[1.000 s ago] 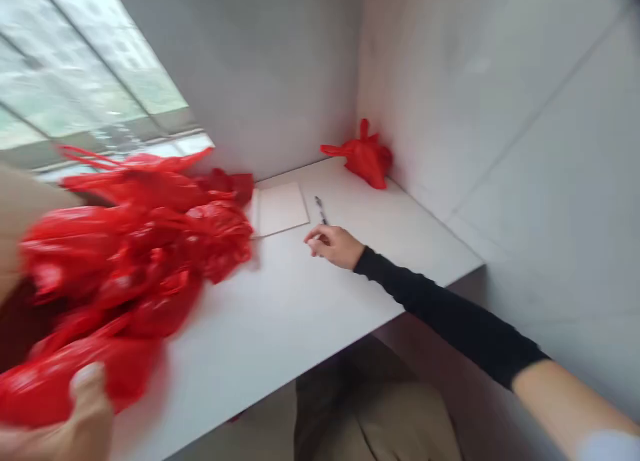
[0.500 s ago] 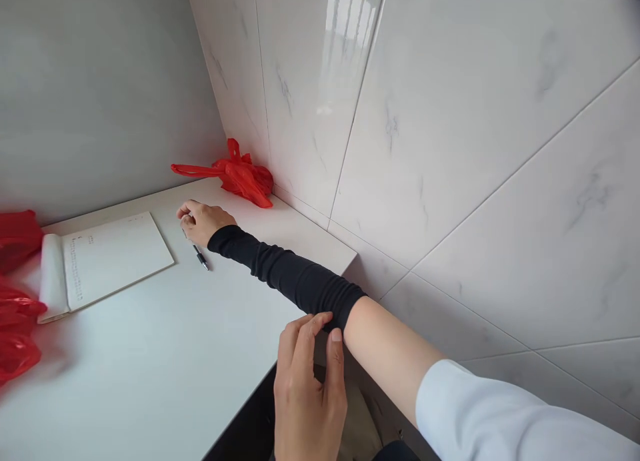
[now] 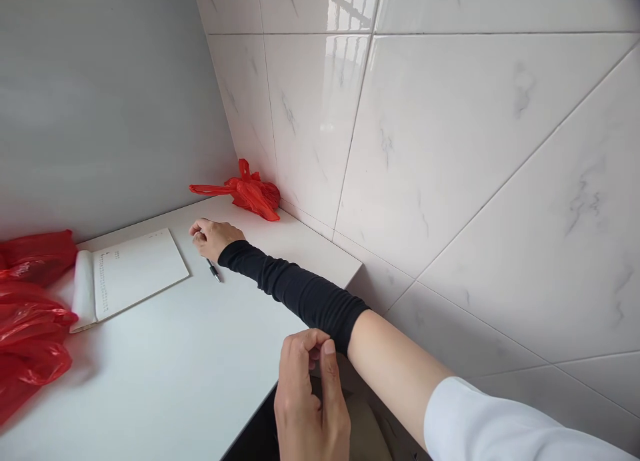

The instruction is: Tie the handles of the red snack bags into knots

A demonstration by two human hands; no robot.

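Observation:
A black sleeve (image 3: 300,291) covers my right forearm from the wrist to just below the elbow. My right hand (image 3: 216,238) is stretched out over the white table, its fingers curled, near a black pen (image 3: 213,270); whether it holds anything is hidden. At the bottom centre, my left hand (image 3: 314,398) has its thumb and index fingertip pinched together at the lower edge of the black sleeve near the elbow. The pinched bit between those fingertips is too small to make out clearly.
An open notepad (image 3: 143,271) lies on the white table (image 3: 185,361). Red plastic bags (image 3: 35,314) sit at the left edge, and another red bag (image 3: 255,193) stands in the back corner against the tiled wall (image 3: 425,148).
The thumb and index finger of my left hand have closed into a pinch by the sleeve edge. The view has shifted, so the table objects appear lower and farther right.

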